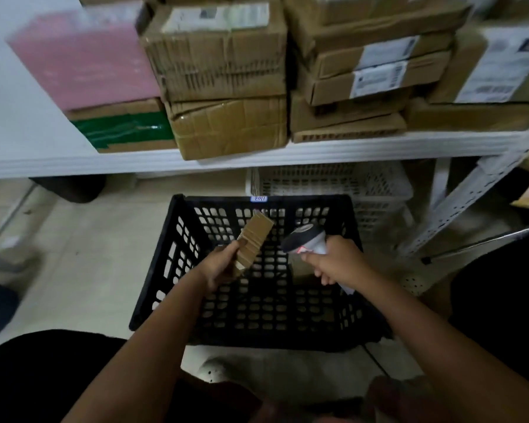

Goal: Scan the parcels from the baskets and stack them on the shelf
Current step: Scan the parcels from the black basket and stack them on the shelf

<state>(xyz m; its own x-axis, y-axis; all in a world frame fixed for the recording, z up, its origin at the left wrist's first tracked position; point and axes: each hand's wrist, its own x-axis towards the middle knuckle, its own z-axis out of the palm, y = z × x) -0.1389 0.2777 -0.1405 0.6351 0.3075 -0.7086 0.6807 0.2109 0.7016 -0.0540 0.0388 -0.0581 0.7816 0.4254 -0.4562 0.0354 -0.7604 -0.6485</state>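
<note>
While my left hand (223,265) grips a small cardboard parcel (254,239) by its lower end, fingers curled round it, I hold it tilted above the black basket (168,261); my right hand (333,261) is wrapped round the handle of the scanner (306,238), whose head points towards the parcel and shows a little red glow, so I judge this one is at the scanning step and not yet shelved. Most of the work looks done: the shelf (348,148) above already carries several stacks of cardboard boxes (226,87), with a pink package (83,56) at the left end; the black basket shows mostly bare mesh floor, though something brown lies low under my right hand and I cannot tell if it is another parcel. Behind it a white basket (327,181) sits under the shelf; its contents are hidden from me. What is left, as I see it: stack this parcel and check the baskets for stragglers.
</note>
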